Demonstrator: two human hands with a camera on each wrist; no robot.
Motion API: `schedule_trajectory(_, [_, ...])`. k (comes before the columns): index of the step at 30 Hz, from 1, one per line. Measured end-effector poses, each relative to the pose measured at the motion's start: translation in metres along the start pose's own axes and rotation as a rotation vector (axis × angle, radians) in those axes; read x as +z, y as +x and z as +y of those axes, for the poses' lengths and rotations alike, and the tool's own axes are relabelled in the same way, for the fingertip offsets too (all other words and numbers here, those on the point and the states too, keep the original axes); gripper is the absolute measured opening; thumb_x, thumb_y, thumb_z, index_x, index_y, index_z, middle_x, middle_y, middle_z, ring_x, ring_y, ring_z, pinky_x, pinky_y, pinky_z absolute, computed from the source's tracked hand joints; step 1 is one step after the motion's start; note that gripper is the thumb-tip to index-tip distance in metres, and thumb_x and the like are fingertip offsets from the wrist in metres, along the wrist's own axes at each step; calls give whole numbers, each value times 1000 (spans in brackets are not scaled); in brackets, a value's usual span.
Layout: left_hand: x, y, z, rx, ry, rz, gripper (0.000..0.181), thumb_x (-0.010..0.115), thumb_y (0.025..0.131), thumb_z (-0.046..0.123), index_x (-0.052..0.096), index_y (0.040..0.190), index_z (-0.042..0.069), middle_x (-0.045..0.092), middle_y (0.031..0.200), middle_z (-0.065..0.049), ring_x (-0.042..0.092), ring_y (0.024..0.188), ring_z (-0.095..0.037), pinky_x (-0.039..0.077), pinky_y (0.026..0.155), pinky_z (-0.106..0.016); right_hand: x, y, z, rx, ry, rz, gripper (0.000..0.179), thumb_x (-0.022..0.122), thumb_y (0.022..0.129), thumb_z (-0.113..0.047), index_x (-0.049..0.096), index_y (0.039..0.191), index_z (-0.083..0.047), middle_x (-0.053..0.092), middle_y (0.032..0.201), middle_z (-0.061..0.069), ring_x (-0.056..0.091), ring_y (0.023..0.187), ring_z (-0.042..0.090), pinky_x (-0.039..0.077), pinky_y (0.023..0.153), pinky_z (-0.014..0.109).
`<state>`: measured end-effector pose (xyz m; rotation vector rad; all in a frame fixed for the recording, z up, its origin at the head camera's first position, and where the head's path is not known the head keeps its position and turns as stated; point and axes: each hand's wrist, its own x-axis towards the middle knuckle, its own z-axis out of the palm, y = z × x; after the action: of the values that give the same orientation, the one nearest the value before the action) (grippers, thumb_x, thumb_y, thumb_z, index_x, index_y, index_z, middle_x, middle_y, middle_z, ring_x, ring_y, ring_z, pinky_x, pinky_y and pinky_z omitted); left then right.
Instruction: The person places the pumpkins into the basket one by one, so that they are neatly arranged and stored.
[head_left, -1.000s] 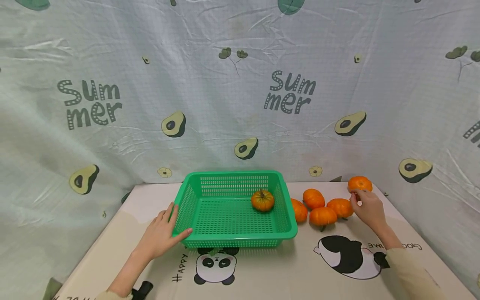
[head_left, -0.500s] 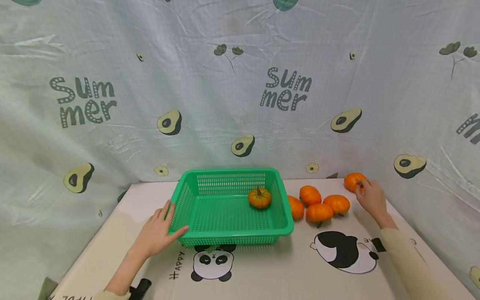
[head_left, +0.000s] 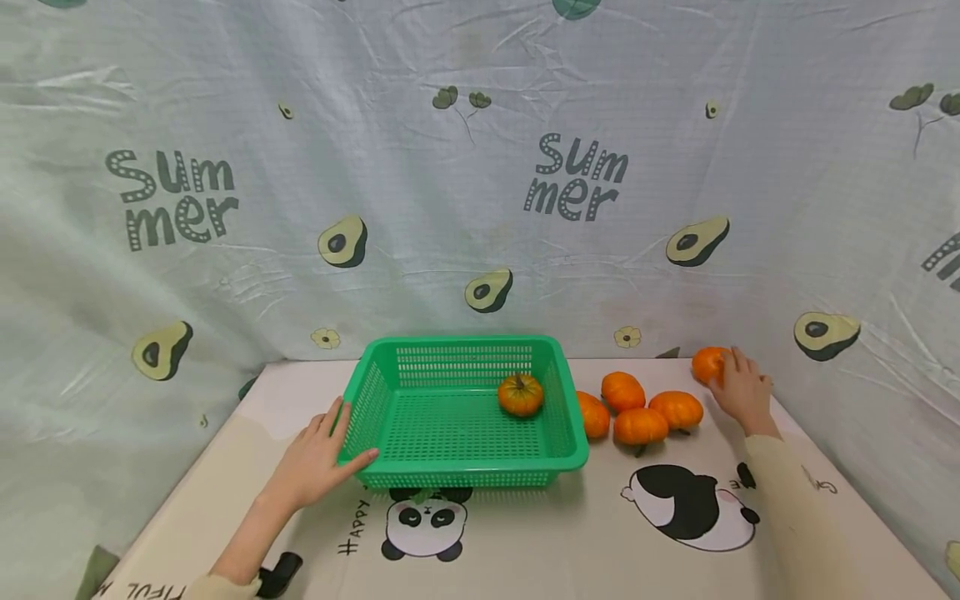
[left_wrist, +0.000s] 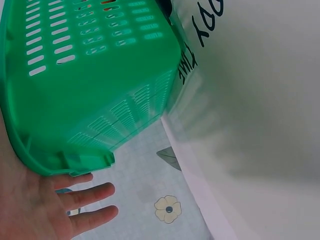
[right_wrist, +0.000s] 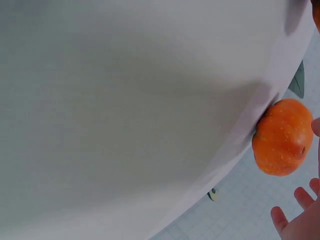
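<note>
Right hand (head_left: 745, 390) released, right of the head frame: I see fingers spread beside the lone pumpkin (head_left: 707, 365), can't confirm contact. Left hand (head_left: 311, 467) also unclenched, left of centre, straight fingers along the left wall of the green basket (head_left: 450, 472), thumb over its near corner.

Lone pumpkin sits at the table's far edge, right of frame; my right wrist view has it at the right edge, fingers below it. Pumpkin cluster (head_left: 641, 426) is right of centre, in the way between right hand and basket; basket's right wall hides part of its leftmost one. Greenish-orange pumpkin (head_left: 521, 395) inside the basket, toward its right side.

Surface: pale table (head_left: 540, 542), panda prints lower centre and lower right. Pale curtain (head_left: 420, 183) fills the upper frame, avocado prints, "summer" lettering.

My count: one basket; six pumpkins (one lone, four clustered, one in basket); two pandas.
</note>
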<state>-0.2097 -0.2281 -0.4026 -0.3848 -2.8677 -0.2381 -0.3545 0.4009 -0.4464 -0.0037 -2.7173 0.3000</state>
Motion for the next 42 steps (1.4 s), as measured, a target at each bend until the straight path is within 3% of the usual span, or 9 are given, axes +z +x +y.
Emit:
schedule_trajectory(9, [-2,2,-1,5,13,0,88,47,82,57,26,136,-9,23,142,-28,38,119,-46,39,91,-54,-2,13,-1,10,-7,-114,73,55,87,-28,20,135,14,15,140,35,18,122,52,20,85,74])
schedule_trajectory(21, [0,2,0,14,22,-6,87,48,83,57,28,135,-10,24,142,-29,37,120,-46,38,92,-54,-2,11,-1,9,-45,-208,70,56,84,-21,17,137,3,12,141,32,14,122,53,19,89,73])
schedule_trajectory(31, [1,1,1,12,14,-12,88,48,82,57,27,136,-9,24,142,-29,36,121,-46,37,93,-54,1,4,-3,25,-79,-141,69,62,79,-25,26,134,-2,22,125,35,25,110,54,29,83,70])
schedule_trajectory(42, [1,1,0,11,2,-12,87,48,82,56,28,136,-9,23,142,-29,37,121,-45,36,94,-53,4,-1,-6,67,-35,-144,69,66,75,-21,25,124,7,18,120,39,25,105,55,29,80,68])
